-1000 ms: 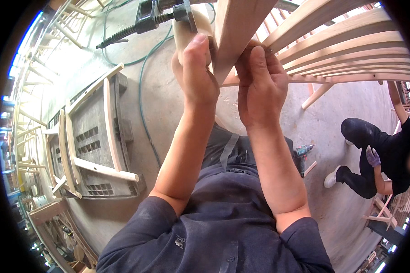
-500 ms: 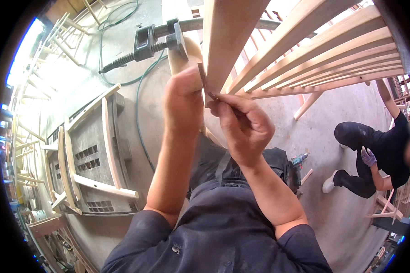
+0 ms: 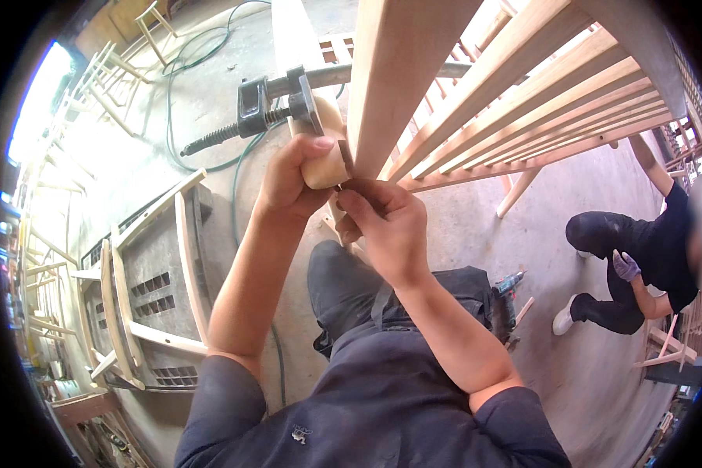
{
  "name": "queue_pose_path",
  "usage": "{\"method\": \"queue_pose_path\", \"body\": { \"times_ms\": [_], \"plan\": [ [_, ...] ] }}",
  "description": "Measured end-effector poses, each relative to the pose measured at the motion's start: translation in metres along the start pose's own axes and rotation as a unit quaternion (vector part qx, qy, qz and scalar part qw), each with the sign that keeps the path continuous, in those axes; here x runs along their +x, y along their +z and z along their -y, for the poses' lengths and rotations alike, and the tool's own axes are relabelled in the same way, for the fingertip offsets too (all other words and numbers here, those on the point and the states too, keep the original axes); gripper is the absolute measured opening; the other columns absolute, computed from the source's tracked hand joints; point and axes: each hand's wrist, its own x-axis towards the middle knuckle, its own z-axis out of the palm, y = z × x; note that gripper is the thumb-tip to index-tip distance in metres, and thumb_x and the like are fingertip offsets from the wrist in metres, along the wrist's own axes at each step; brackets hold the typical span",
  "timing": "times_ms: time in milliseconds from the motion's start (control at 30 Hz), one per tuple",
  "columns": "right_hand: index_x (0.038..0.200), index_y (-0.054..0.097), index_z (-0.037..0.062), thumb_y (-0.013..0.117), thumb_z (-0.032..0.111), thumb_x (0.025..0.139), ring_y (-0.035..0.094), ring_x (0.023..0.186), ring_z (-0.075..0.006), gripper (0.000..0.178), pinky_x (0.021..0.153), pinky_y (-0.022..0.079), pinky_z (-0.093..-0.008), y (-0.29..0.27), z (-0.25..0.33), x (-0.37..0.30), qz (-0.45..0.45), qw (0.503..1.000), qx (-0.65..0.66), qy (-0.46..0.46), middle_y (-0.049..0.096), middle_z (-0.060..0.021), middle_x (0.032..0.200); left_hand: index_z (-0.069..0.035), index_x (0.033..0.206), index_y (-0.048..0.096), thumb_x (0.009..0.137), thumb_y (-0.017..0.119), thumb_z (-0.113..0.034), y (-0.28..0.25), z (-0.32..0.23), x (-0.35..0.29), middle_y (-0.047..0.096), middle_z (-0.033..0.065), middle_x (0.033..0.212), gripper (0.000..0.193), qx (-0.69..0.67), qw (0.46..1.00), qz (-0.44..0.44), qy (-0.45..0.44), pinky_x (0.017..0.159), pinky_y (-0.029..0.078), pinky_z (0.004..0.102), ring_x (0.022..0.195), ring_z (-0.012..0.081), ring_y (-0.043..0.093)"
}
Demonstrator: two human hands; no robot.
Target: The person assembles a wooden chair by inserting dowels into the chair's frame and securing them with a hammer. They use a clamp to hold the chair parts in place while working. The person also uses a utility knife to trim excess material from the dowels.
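Note:
My left hand [image 3: 287, 179] is closed round the rounded end of a pale wooden piece [image 3: 325, 169], its thumb lying on top. My right hand [image 3: 390, 226] is just below and to the right, fingers pinched under that end. A tiny light tip shows at the pinch, but most of what it holds is hidden. A thin dark strip [image 3: 346, 154] sits between the rounded end and a broad wooden post [image 3: 398, 70]. Above my left hand, a black bar clamp [image 3: 300, 101] with a threaded screw spans the wooden parts.
A slatted wooden frame [image 3: 522, 101] reaches up to the right. On the left, chair parts [image 3: 168, 335] lie on a grey pallet [image 3: 152, 273]. A green hose [image 3: 236, 187] crosses the floor; a power drill [image 3: 510, 282] is near my leg. A person [image 3: 632, 265] crouches at right.
My left hand has come down and left, its thumb now visible over the rounded end. My right hand has dropped away from the dark strip to below the wood.

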Motion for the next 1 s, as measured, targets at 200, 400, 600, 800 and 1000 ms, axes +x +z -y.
{"method": "queue_pose_path", "body": {
  "times_ms": [200,400,600,800,1000],
  "plan": [
    [0.126,0.062,-0.0024,0.063,0.013,0.102,0.068,0.087,-0.0118,0.029,0.071,0.057,-0.0244,0.006,-0.004,-0.012,0.011,0.973,0.213,0.088,0.070,-0.0067,0.105,0.007,0.140,0.046,0.077,0.059,-0.020,-0.004,-0.012,0.002,0.060,0.0293,0.130,0.069,0.039,0.999,0.013,0.008,0.105,0.052,0.0462,0.127,0.0394,0.058],
    [0.123,0.064,-0.0009,0.064,0.020,0.102,0.065,0.078,-0.0111,0.030,0.063,0.051,-0.0225,0.014,0.002,-0.008,0.020,0.973,0.216,0.074,0.068,-0.0054,0.096,0.006,0.140,0.047,0.073,0.061,-0.023,-0.011,-0.020,0.006,0.060,0.0292,0.130,0.074,0.060,0.996,0.056,-0.041,0.105,0.051,0.0459,0.121,0.0397,0.062],
    [0.102,0.070,0.0029,0.071,0.022,0.098,0.060,0.066,-0.0080,0.019,0.053,0.042,-0.0212,0.003,0.007,0.001,0.018,0.980,0.184,0.075,0.067,-0.0031,0.084,0.007,0.134,0.052,0.073,0.063,-0.024,-0.009,-0.025,0.009,0.062,0.0262,0.127,0.070,0.035,0.993,0.087,-0.067,0.101,0.054,0.0447,0.115,0.0359,0.065],
    [0.090,0.067,0.0013,0.069,0.017,0.099,0.051,0.057,-0.0042,0.018,0.044,0.033,-0.0181,-0.008,0.031,0.011,0.067,0.968,0.201,0.137,0.062,-0.0033,0.077,0.004,0.126,0.057,0.078,0.062,-0.019,-0.010,-0.026,0.007,0.067,0.0183,0.115,0.054,0.006,0.993,0.092,-0.069,0.094,0.057,0.0422,0.104,0.0304,0.069],
    [0.092,0.063,0.0013,0.065,0.016,0.101,0.052,0.056,-0.0055,0.017,0.044,0.037,-0.0201,0.006,0.039,0.004,0.031,0.982,0.138,0.123,0.061,-0.0040,0.078,0.004,0.122,0.059,0.081,0.060,-0.017,-0.013,-0.026,0.006,0.068,0.0168,0.111,0.046,-0.005,0.993,0.091,-0.071,0.094,0.055,0.0390,0.102,0.0275,0.069]
  ]
}}
